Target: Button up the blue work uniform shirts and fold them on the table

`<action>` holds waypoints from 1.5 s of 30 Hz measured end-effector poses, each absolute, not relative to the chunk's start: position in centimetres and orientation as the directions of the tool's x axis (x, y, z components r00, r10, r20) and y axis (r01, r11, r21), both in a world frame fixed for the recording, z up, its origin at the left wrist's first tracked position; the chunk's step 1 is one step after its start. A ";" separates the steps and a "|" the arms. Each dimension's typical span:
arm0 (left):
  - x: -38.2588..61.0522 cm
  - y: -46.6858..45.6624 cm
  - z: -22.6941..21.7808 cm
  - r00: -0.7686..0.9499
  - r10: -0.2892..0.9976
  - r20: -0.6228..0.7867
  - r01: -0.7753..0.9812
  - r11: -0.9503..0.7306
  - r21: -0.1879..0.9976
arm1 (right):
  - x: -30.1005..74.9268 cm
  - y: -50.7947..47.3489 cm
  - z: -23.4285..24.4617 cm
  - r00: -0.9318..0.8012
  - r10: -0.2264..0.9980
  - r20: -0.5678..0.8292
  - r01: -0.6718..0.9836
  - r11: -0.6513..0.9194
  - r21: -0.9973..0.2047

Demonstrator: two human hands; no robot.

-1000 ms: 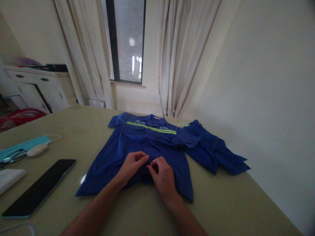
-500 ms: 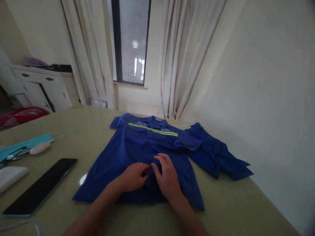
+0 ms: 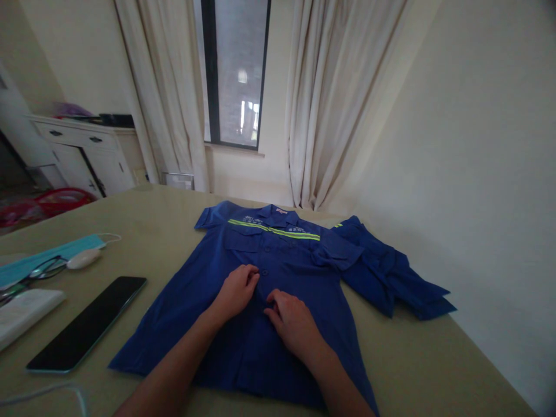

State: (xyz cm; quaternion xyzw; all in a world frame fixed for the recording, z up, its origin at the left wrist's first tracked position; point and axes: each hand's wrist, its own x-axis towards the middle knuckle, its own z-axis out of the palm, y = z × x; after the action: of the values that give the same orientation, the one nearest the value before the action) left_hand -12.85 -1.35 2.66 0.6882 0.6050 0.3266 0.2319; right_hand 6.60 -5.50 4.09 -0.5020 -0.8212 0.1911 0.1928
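Note:
A blue short-sleeved work shirt (image 3: pixel 204 278) lies spread front up, with its collar away from me. Yellow-green reflective stripes cross its chest, and dark buttons run down the middle. My left hand (image 3: pixel 237 289) is closed at the front opening, just below a button (image 3: pixel 264 271), with thumb and fingers pinching the cloth; the fingertips are partly hidden. To its right and slightly nearer me, my right hand (image 3: pixel 292 321) rests over the shirt with bent fingers. A gap shows between its thumb and forefinger.
Folded blue clothing (image 3: pixel 386 272) lies by the right sleeve. On the left are a black phone (image 3: pixel 89 324), a white box-like object (image 3: pixel 30 313), glasses (image 3: pixel 47 266), a pale oval object (image 3: pixel 84 259), a blue mask (image 3: pixel 56 255) and a cable (image 3: pixel 52 391). A wall (image 3: pixel 490 202) borders the table's right.
My left hand has moved up the shirt front, away from the bunched cloth near the hem. My right hand's fingers have curled in. The lower shirt now lies flatter, its hem nearer me.

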 end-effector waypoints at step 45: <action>-11.8 -2.5 3.2 0.203 0.973 0.108 0.432 -0.188 0.882 | 6.9 -5.2 4.4 -0.256 0.875 0.411 0.554 0.481 -0.680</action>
State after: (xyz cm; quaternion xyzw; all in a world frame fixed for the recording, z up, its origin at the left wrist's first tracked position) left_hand -11.75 -2.55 3.20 0.6801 0.5166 0.3625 0.3730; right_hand 6.88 -5.15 4.36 -0.4667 -0.7655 0.2045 0.3929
